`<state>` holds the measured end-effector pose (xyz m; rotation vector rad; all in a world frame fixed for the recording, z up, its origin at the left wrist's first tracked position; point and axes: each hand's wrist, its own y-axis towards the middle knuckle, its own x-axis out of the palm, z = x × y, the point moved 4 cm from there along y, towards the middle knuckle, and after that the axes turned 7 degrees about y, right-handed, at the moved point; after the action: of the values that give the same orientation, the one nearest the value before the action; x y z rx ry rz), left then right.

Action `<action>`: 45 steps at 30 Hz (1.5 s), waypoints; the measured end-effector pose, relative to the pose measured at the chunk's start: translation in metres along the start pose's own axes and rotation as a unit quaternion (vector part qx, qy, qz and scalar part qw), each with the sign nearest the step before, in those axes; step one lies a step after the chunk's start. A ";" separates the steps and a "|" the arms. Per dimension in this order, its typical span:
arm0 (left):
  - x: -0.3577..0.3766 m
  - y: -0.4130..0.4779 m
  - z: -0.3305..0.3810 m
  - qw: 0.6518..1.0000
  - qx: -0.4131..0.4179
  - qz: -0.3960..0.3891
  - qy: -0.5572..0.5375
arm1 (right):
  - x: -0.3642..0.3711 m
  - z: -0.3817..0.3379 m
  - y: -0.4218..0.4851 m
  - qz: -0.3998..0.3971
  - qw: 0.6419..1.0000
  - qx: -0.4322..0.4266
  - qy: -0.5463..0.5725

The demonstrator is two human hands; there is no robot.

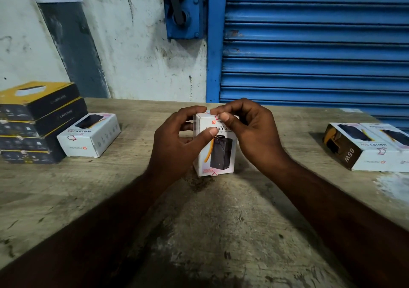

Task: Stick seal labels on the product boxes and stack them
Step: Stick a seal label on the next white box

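A white power-bank box (218, 152) stands upright on the wooden table (199, 221) in the middle of the view. My left hand (177, 139) grips its left side, thumb across the front face. My right hand (247, 128) holds the top right corner, with thumb and forefinger pressing at the top edge where a small red-and-white seal label (217, 117) shows. A red seal mark also shows at the box's bottom edge.
At the left stands a stack of black-and-yellow boxes (37, 121), with a white box (88, 136) lying beside it. Two more product boxes (371, 146) lie at the right edge. A blue roller shutter (309, 44) and a stained wall close off the back.
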<state>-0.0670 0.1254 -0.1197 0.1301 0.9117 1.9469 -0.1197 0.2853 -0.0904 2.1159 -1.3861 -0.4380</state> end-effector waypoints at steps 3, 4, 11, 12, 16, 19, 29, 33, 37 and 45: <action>0.000 0.000 -0.001 1.000 -0.004 0.000 -0.001 | 0.000 0.000 0.000 0.002 1.000 0.013 0.009; 0.000 0.000 -0.001 1.000 -0.004 0.000 0.000 | 0.000 -0.001 0.000 0.003 1.000 0.017 0.009; 0.000 -0.001 0.000 1.000 -0.003 -0.001 -0.001 | 0.001 0.000 0.001 -0.008 0.999 0.033 0.024; -0.001 -0.001 0.000 1.000 -0.005 -0.001 -0.002 | 0.001 -0.001 0.002 -0.010 0.999 0.035 0.029; -0.003 0.001 -0.002 1.000 -0.025 -0.005 -0.015 | -0.003 -0.008 0.006 -0.002 0.995 0.046 0.090; -0.002 0.001 -0.001 0.999 -0.027 -0.009 -0.028 | -0.003 -0.012 0.006 -0.005 0.997 0.033 0.069; -0.002 0.001 0.002 0.999 -0.013 -0.017 -0.027 | -0.004 -0.014 0.006 -0.013 1.000 0.004 0.024; -0.002 0.001 0.002 0.999 -0.014 -0.020 -0.030 | -0.003 -0.014 0.006 -0.015 1.000 0.007 0.020; -0.002 0.001 0.001 0.999 -0.015 -0.022 -0.032 | -0.002 -0.014 0.007 -0.035 0.999 0.010 0.013; -0.003 0.001 0.000 0.999 -0.010 -0.023 -0.023 | -0.003 -0.011 0.008 -0.021 0.999 0.034 0.020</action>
<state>-0.0662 0.1226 -0.1183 0.1400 0.8569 1.9032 -0.1204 0.2891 -0.0771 2.1998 -1.3523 -0.3677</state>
